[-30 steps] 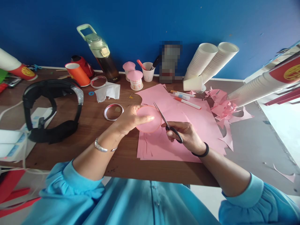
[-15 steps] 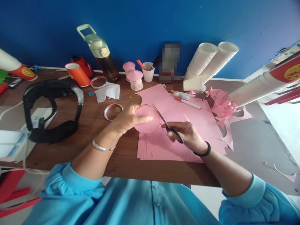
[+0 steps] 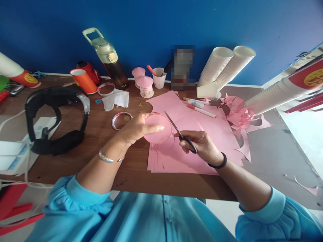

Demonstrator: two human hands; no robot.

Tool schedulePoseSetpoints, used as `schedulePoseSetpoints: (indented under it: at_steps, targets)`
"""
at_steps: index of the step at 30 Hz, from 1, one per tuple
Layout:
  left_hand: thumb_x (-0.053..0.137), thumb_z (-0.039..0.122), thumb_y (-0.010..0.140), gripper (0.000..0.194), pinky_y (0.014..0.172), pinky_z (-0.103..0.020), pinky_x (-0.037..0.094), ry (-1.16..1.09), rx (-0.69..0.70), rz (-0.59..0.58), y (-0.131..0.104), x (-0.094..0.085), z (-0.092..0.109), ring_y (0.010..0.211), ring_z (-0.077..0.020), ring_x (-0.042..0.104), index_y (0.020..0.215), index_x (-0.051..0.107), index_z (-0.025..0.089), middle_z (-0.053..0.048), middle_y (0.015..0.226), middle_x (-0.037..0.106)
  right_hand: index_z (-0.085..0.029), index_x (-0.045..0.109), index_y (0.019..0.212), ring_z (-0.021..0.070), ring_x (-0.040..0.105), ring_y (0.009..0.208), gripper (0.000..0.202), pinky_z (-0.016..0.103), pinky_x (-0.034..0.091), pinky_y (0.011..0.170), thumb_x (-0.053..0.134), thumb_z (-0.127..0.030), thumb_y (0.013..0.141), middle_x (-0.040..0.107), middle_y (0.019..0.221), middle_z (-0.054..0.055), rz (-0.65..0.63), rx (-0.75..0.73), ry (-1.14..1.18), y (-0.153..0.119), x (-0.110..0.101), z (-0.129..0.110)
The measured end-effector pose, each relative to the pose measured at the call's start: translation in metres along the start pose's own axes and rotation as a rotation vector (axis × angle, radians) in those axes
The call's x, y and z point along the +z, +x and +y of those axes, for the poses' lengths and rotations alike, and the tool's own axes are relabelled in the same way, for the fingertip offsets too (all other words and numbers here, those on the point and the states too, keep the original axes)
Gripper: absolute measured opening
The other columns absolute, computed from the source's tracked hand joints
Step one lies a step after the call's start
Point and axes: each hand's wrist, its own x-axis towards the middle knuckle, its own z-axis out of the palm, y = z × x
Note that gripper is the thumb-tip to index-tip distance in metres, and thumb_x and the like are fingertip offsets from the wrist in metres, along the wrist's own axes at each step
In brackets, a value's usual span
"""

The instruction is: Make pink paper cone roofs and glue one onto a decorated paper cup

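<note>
Between the thumb and fingers of my left hand [image 3: 138, 129] is a round pink paper disc [image 3: 157, 134] with a darker edge line. My right hand [image 3: 199, 143] grips black-handled scissors [image 3: 174, 122], their blades pointing up and left beside the disc's right edge. The blades look nearly closed. Beneath both hands lie large pink paper sheets [image 3: 191, 163], with curved cut lines near their left part. A red-capped marker [image 3: 202, 111], a glue stick [image 3: 194, 103] and another pen rest on the sheets' upper part.
Two small cups with pink cone roofs [image 3: 145, 86], a pen cup [image 3: 159, 79] and a bottle [image 3: 111, 60] stand near the blue wall. White cup stacks [image 3: 214, 65] and pink scraps [image 3: 239, 112] are at right. A black headband device [image 3: 57, 119] lies left, near tape rolls [image 3: 121, 121].
The disc in my left hand has shifted very slightly left. My right hand and the scissors have barely moved.
</note>
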Motion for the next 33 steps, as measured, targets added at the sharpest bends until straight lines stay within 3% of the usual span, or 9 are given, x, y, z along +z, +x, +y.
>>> schedulePoseSetpoints:
  at_steps: [4, 9, 15, 21, 25, 29, 33]
  targets:
    - [0.086, 0.042, 0.071, 0.030, 0.073, -0.030, 0.059, 0.023, -0.007, 0.017, -0.002, 0.003, 0.002, 0.083, -0.0219, 0.073, 0.090, 0.080, 0.019, -0.005, 0.089, 0.079, -0.016, 0.072, 0.104, 0.0115, 0.055, 0.056, 0.044, 0.025, 0.040, 0.048, 0.082, -0.051, 0.080, 0.063, 0.064, -0.002, 0.099, -0.030, 0.064, 0.003, 0.001, 0.005]
    - [0.083, 0.040, 0.075, 0.026, 0.077, -0.031, 0.059, -0.003, -0.048, -0.057, -0.004, 0.016, 0.002, 0.084, -0.0222, 0.074, 0.090, 0.081, 0.019, -0.005, 0.090, 0.080, -0.021, 0.067, 0.104, 0.0133, 0.061, 0.072, 0.045, 0.025, 0.047, 0.060, 0.091, -0.042, 0.071, 0.070, 0.082, 0.001, 0.165, -0.141, 0.165, 0.006, 0.007, 0.012]
    - [0.081, 0.042, 0.078, 0.034, 0.080, -0.031, 0.057, 0.095, -0.069, -0.112, -0.006, 0.032, 0.002, 0.095, -0.0245, 0.074, 0.104, 0.082, 0.020, -0.006, 0.098, 0.081, -0.022, 0.066, 0.095, 0.0097, 0.058, 0.064, 0.040, 0.023, 0.046, 0.058, 0.092, -0.036, 0.068, 0.064, 0.074, -0.005, 0.208, -0.120, 0.212, 0.007, 0.013, 0.016]
    - [0.088, 0.042, 0.071, 0.036, 0.072, -0.027, 0.056, 0.001, -0.039, 0.053, -0.010, 0.039, 0.004, 0.081, -0.0195, 0.071, 0.095, 0.081, 0.017, -0.005, 0.089, 0.080, -0.023, 0.064, 0.094, 0.0090, 0.057, 0.060, 0.036, 0.024, 0.048, 0.057, 0.087, -0.036, 0.071, 0.061, 0.073, -0.006, 0.303, -0.140, 0.247, 0.007, 0.014, 0.016]
    - [0.086, 0.041, 0.073, 0.028, 0.066, -0.026, 0.053, -0.063, -0.002, 0.137, -0.010, 0.044, -0.005, 0.074, -0.0176, 0.067, 0.086, 0.078, 0.018, -0.002, 0.080, 0.075, -0.023, 0.062, 0.098, 0.0101, 0.060, 0.064, 0.037, 0.024, 0.046, 0.056, 0.086, -0.036, 0.072, 0.062, 0.077, -0.005, 0.369, -0.161, 0.247, 0.007, 0.015, 0.016]
    - [0.081, 0.043, 0.079, 0.034, 0.057, -0.025, 0.044, -0.061, 0.073, 0.259, -0.007, 0.044, -0.014, 0.060, -0.0125, 0.054, 0.063, 0.064, 0.018, 0.002, 0.062, 0.061, -0.023, 0.059, 0.097, 0.0118, 0.059, 0.066, 0.042, 0.025, 0.047, 0.059, 0.087, -0.040, 0.071, 0.063, 0.075, -0.004, 0.279, -0.123, 0.201, 0.007, 0.017, 0.016]
    - [0.083, 0.043, 0.076, 0.031, 0.062, -0.026, 0.049, -0.126, 0.090, 0.355, -0.004, 0.040, -0.012, 0.064, -0.0136, 0.058, 0.070, 0.067, 0.017, 0.002, 0.068, 0.065, -0.021, 0.063, 0.101, 0.0119, 0.056, 0.066, 0.049, 0.026, 0.046, 0.060, 0.088, -0.050, 0.070, 0.062, 0.078, -0.002, 0.179, -0.058, 0.172, 0.005, 0.016, 0.014]
